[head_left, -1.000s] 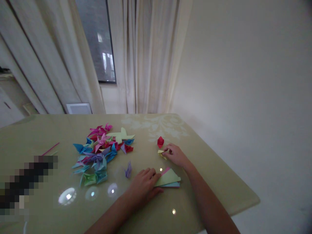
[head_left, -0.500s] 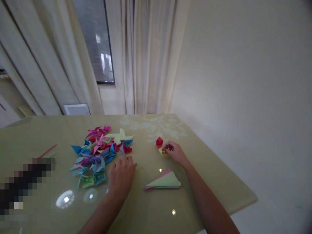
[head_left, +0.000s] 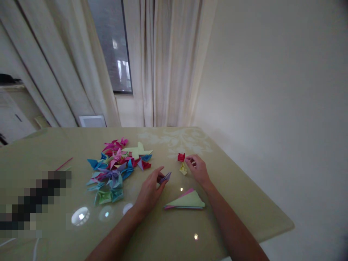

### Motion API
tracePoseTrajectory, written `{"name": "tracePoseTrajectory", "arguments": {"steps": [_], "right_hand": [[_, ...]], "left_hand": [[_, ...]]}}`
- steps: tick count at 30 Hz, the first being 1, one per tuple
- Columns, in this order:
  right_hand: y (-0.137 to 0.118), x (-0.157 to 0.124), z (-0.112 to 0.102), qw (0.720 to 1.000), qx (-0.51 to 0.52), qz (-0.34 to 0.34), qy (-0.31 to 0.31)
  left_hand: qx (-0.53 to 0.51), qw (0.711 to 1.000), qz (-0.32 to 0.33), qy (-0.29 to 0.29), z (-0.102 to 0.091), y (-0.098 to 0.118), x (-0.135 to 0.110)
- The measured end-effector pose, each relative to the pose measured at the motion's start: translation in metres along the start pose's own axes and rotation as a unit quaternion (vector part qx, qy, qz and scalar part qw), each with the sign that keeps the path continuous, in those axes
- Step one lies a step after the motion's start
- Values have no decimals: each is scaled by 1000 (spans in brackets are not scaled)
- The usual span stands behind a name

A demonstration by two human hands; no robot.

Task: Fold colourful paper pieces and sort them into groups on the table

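My left hand [head_left: 150, 190] pinches a small purple folded-paper piece [head_left: 165, 177] between thumb and fingers, just above the table. My right hand [head_left: 199, 170] rests beside a small red folded-paper piece [head_left: 181, 157] and a pale yellow one [head_left: 183, 169]; its fingers are loosely bent, slightly apart, with nothing visible in them. Left of my left hand lies a heap of colourful origami pieces [head_left: 115, 163], some shaped like flowers, in pink, blue, purple, red and green. In front of my right forearm sits a stack of folded paper triangles [head_left: 186, 200], pale green on top.
The glossy table [head_left: 244, 210] ends at a slanting right edge near the white wall [head_left: 272, 90]. A thin pink stick [head_left: 64, 164] lies at the left, beside a pixelated dark area. Curtains [head_left: 176, 72] and a window [head_left: 111, 47] stand behind the table.
My left hand has moved right, away from the heap, and now holds the purple piece. My right hand has let go of the yellow piece, which lies below the red one. The view has shifted slightly.
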State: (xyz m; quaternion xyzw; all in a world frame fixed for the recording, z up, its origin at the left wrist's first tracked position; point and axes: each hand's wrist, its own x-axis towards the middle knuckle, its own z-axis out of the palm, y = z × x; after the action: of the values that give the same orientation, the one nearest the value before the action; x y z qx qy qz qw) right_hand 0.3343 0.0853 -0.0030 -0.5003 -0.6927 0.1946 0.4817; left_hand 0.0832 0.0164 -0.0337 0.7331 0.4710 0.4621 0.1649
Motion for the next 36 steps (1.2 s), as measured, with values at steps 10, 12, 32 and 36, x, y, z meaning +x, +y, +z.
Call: {"name": "tracePoseTrajectory", "arguments": {"steps": [10,12,32,36], "right_hand": [[-40,-17,12,963,154,-43,-219],[-38,-17,13,960,174,-38,-216],[10,12,-22,963,197,74,168],[36,15,-26,965,93,123,212]], "left_hand": [[-90,994,51,25,0,7,-1],[-111,992,46,21,0,8,-2],[356,933,-48,6,-42,-42,10],[365,926,-59,-72,-39,-42,11]]}}
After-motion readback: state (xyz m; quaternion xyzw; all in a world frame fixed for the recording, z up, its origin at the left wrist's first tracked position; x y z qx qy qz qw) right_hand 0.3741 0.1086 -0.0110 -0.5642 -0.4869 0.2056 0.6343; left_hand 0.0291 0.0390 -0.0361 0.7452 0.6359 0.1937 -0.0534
